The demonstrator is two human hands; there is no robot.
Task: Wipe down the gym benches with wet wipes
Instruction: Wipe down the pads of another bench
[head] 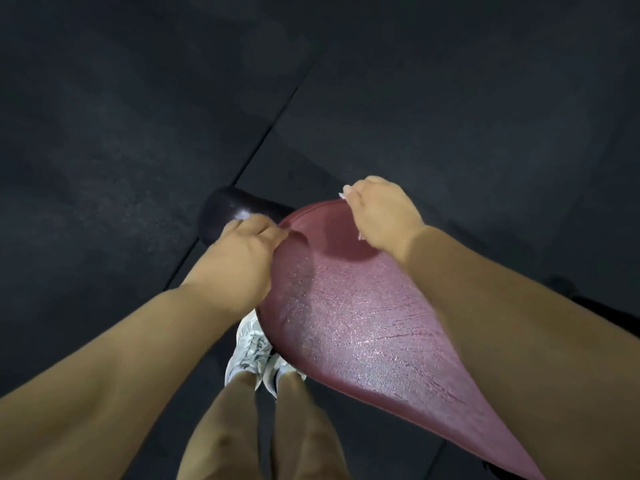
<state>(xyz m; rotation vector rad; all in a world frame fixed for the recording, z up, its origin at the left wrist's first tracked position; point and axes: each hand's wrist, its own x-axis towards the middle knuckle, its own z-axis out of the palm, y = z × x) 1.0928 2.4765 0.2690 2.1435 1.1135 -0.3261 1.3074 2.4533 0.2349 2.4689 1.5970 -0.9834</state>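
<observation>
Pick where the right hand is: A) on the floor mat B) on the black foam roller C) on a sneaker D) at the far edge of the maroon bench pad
D: the right hand curls over the far edge of the maroon bench pad, a white wet wipe poking out; the left hand grips the pad's side by the black foam roller.

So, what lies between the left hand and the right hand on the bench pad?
In the head view, only bare maroon bench pad lies between the left hand and the right hand, which holds a white wipe.
</observation>
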